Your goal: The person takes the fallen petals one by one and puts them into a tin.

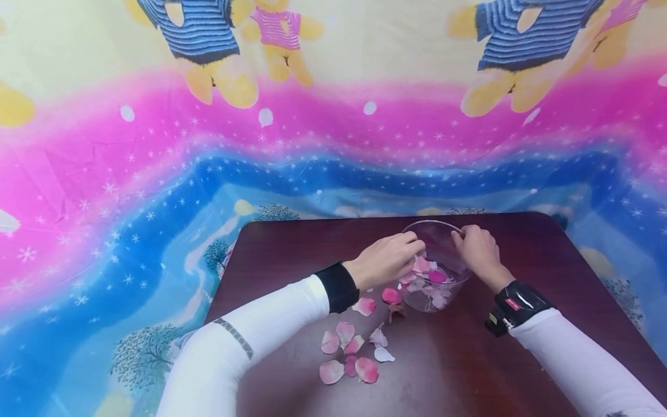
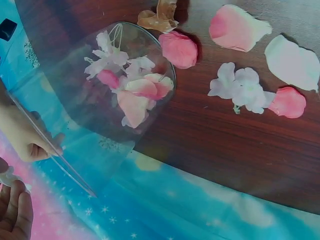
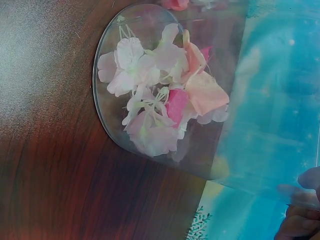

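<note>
Now a clear glass bowl [image 1: 436,263] of pink and white petals [image 1: 424,277], right-hand fingers [image 1: 461,233] pinching its rim.

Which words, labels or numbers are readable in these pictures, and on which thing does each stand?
None can be read.
Grey print on the white left sleeve: too blurred.
Small red label on the black right wrist device: too small.
The clear glass bowl carries no text.

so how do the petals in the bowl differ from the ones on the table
The bowl petals are heaped together inside the clear bowl, mixed with whole white blossoms; the table petals lie flat and scattered on the bare wood, mostly single. Both sets are pink and white.
</note>
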Available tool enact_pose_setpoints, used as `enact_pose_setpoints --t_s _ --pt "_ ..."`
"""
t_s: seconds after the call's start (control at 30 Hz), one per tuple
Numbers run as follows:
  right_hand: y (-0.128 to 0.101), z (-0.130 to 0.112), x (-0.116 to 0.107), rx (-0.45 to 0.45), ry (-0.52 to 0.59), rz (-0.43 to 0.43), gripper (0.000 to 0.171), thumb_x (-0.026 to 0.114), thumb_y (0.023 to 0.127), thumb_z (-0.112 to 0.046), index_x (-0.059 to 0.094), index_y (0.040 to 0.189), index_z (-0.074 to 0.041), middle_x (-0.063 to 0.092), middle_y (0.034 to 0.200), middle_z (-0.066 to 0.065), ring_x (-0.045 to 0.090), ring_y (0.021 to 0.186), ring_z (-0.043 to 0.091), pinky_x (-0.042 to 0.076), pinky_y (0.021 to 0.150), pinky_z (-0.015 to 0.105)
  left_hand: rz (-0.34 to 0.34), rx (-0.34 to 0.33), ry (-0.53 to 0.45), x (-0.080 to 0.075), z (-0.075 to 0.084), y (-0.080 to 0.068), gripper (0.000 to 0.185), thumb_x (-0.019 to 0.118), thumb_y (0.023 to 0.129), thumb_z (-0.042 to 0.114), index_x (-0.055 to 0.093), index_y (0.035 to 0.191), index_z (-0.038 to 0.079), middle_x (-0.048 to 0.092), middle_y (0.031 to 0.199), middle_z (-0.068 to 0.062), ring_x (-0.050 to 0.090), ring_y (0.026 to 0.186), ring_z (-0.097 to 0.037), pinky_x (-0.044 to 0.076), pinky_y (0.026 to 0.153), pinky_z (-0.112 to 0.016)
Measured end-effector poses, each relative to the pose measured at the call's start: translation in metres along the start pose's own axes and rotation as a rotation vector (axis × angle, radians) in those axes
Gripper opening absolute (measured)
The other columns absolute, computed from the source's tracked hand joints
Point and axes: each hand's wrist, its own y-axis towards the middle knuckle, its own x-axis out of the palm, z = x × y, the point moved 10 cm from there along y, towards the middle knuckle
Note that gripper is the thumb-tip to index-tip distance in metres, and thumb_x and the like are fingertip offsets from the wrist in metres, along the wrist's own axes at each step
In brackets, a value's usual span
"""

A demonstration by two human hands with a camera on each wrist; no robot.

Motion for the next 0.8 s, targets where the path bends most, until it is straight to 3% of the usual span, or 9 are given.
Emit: enact_pose_setpoints --t_s 0.2,0.33,0.43,0.5,0.57,0.8 --pt "-0.001 0.000 -0.001 0.011 -0.001 0.004 0.035 0.059 0.100 -0.026 0.062 0.074 -0.003 0.059 0.068 0.016 0.060 0.067 0.036 0.041 0.053 0.045 -0.006 -0.011 0.021 0.006 0.005 0.013 0.014 0.062 0.098 0.017 0.066 0.110 0.014 0.061 0.101 0.001 0.061 0.092 -0.010 0.052 0.084 -0.020" --pt "-0.003 0.001 0.000 0.012 -0.002 0.006 0.033 0.059 0.100 -0.026 0.065 0.078 -0.002 0.064 0.072 0.019 0.062 0.070 0.039 0.043 0.053 0.047 -0.112 -0.040 0.026 0.020 0.007 0.019 0.044 0.063 0.099 0.035 0.057 0.139 0.016 0.063 0.133 -0.004 0.059 0.125 -0.015 0.047 0.108 -0.024" --pt "-0.003 0.001 0.002 0.010 -0.001 0.004 0.033 0.059 0.100 -0.025 0.066 0.079 -0.001 0.064 0.071 0.019 0.062 0.069 0.038 0.043 0.054 0.046 -0.259 -0.095 0.036 0.036 0.004 0.016 0.077 0.054 0.097 0.061 0.026 0.161 0.028 0.034 0.165 -0.004 0.030 0.154 -0.021 0.026 0.127 -0.035" --pt "-0.003 0.000 0.002 0.009 0.002 -0.001 0.033 0.059 0.100 -0.025 0.066 0.078 -0.002 0.061 0.067 0.016 0.060 0.066 0.035 0.041 0.052 0.043 -0.335 -0.121 0.051 0.043 0.001 0.011 0.086 0.045 0.095 0.073 0.008 0.163 0.036 0.014 0.172 -0.001 0.012 0.160 -0.023 0.016 0.130 -0.042" --pt "-0.003 0.000 0.001 0.007 0.003 0.000 0.034 0.058 0.100 -0.025 0.065 0.076 -0.002 0.059 0.064 0.014 0.058 0.063 0.033 0.040 0.051 0.041 -0.370 -0.144 0.043 0.047 -0.002 0.005 0.087 0.038 0.093 0.078 -0.001 0.162 0.041 0.003 0.173 0.001 0.002 0.161 -0.024 0.011 0.130 -0.046" --pt "-0.002 -0.003 -0.001 0.003 0.001 0.009 0.035 0.058 0.100 -0.024 0.062 0.073 -0.003 0.056 0.063 0.013 0.056 0.061 0.031 0.039 0.051 0.041 -0.353 -0.153 -0.008 0.042 -0.012 -0.003 0.083 0.038 0.096 0.074 0.000 0.162 0.041 0.002 0.173 0.000 -0.001 0.161 -0.023 0.009 0.130 -0.048"
